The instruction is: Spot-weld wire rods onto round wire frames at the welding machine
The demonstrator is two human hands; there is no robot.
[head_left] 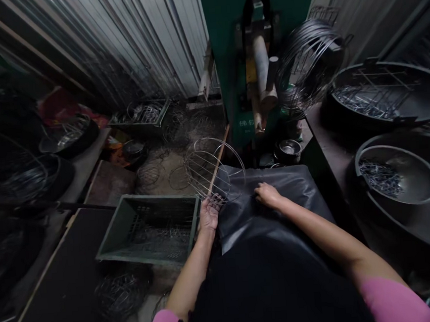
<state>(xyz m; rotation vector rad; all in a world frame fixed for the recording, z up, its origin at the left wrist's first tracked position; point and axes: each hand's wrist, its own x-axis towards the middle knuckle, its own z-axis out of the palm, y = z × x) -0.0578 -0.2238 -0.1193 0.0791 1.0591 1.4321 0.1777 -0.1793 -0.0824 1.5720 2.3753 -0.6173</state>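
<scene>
My left hand [209, 213] is closed round the lower edge of a round wire rack [205, 174]. The rack tilts up, showing thin parallel bars inside a ring, with a wooden stick [220, 155] behind it. My right hand [268, 195] sits a little to the right, fingers curled, above the dark shiny apron [239, 233] over my lap. Whatever its fingers might hold is hidden. A gap separates this hand from the rack.
A green crate [151, 257] with wire pieces stands at left. Ahead is a green machine [234, 124] with a protruding cylinder [263, 68]; a wire coil [311, 29] hangs beside it. Large pans [419, 110] and a metal bowl [421, 179] holding small wire parts are at right.
</scene>
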